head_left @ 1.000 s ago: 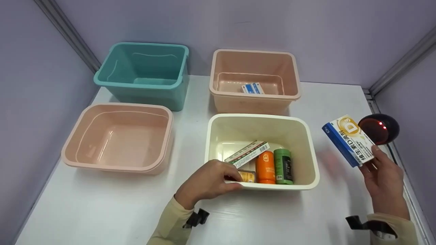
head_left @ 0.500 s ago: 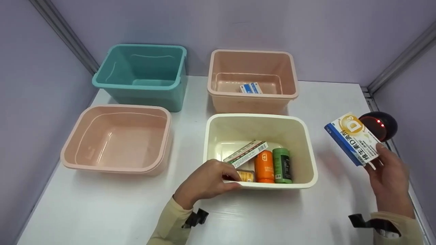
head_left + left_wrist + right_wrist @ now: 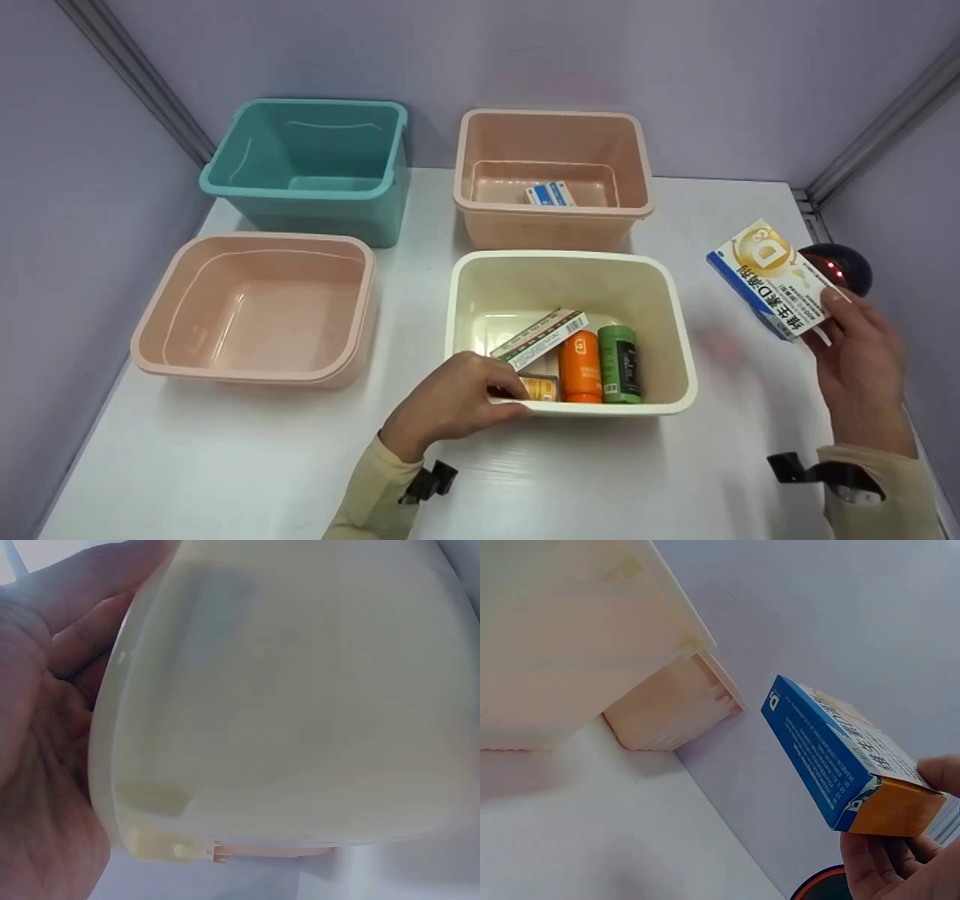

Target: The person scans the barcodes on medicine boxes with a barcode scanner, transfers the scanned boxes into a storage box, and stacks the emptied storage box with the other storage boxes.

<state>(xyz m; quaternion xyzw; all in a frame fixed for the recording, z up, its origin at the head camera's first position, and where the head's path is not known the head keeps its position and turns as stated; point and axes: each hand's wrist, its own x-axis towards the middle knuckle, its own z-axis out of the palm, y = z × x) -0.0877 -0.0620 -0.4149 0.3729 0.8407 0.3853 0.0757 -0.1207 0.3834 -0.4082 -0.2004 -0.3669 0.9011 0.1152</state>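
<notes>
My right hand (image 3: 862, 360) pinches a vitamin D drops box (image 3: 772, 277), white and blue with a yellow D3 mark, above the right side of the table. In the right wrist view the box (image 3: 840, 757) shows its blue side and an orange end. My left hand (image 3: 461, 401) grips the front rim of the cream bin (image 3: 667, 337), thumb outside and fingertips hidden inside. That bin holds a slim white-and-green box (image 3: 541, 339), an orange bottle (image 3: 580, 367), a green bottle (image 3: 619, 364) and a small yellow box (image 3: 541, 388) partly behind the left fingers.
A black scanner (image 3: 847, 266) with red lights stands at the right edge, partly behind the held box. Behind the cream bin, a pink bin (image 3: 555, 229) contains a blue-and-white box (image 3: 550, 193). To the left are a teal bin (image 3: 322, 214) and another pink bin (image 3: 255, 307).
My right hand has raised the vitamin D box slightly away from me and tilted it, its blue side now showing less. The left hand keeps its grip on the rim.
</notes>
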